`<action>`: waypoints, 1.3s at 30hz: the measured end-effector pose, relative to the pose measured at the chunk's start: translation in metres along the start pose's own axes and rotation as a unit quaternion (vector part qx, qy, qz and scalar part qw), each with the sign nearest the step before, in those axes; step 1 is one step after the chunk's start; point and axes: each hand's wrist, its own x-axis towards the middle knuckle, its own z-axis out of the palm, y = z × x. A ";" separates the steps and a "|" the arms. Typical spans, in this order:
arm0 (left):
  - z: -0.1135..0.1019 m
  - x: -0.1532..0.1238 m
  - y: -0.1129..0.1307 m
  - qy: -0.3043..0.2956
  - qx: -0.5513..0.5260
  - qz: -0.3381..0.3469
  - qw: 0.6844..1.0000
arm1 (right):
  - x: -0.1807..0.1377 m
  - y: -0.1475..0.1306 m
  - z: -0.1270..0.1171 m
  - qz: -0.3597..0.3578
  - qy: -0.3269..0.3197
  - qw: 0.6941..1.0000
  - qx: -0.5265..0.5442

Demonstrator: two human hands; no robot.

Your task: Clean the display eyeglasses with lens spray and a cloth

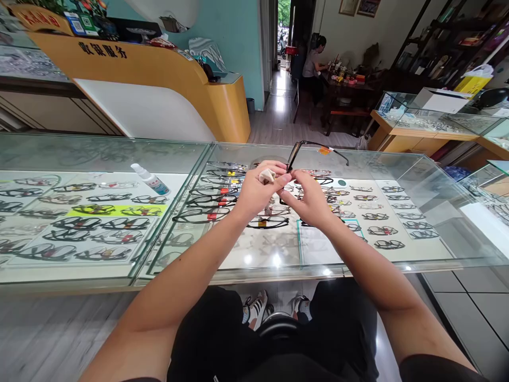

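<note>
Above the glass display counter, my two hands meet on one pair of black-framed glasses [293, 155]. My left hand [260, 187] is closed, with a pale cleaning cloth [266, 175] bunched in its fingers while its fingertips pinch the frame. My right hand [308, 199] grips the frame from the other side. The temples stick up and away to the right, and an orange tag [324, 150] hangs on one. My fingers hide most of the lenses. Left of my hands, a white spray bottle [150, 179] with a blue label stands on the counter glass.
Rows of eyeglasses [212, 201] lie inside the glass counter [262, 273], with more in its left section. Beyond are a wooden cashier desk [228, 106] and, at right, another display case [427, 127]. A person [312, 66] sits at a cluttered table in the back.
</note>
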 end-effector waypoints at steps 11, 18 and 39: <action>-0.013 -0.009 0.022 -0.213 0.100 -0.063 0.970 | 0.016 0.025 -0.040 0.050 0.131 0.990 0.014; 0.019 -0.044 0.046 -0.518 0.294 -0.126 0.793 | 0.018 0.035 -0.047 0.060 0.158 0.986 0.004; -0.191 0.032 -0.010 0.585 0.325 -0.066 0.740 | 0.016 0.048 -0.047 0.053 0.155 0.985 -0.054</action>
